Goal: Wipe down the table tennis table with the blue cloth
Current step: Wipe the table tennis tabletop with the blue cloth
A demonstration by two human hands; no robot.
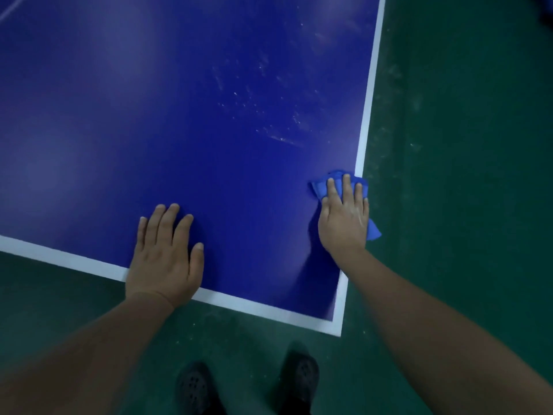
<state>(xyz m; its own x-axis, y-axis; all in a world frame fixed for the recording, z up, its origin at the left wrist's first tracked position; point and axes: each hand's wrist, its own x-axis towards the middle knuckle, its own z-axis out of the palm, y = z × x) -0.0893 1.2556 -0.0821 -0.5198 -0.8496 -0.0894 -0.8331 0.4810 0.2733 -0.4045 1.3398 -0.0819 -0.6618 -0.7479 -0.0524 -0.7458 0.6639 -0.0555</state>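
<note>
The table tennis table (179,130) is dark blue with a white border, and its near right corner lies in front of me. My right hand (344,217) presses flat, fingers straight, on the crumpled blue cloth (321,187) at the table's right edge. Part of the cloth sticks out past the edge under my palm. My left hand (166,250) rests flat on the table near the front edge, fingers spread, holding nothing. White smears and specks (281,127) mark the surface beyond the cloth.
Green floor (463,145) surrounds the table on the right and in front. My two dark shoes (248,387) stand on it just below the table corner. A thin white line (12,7) crosses the table's far left.
</note>
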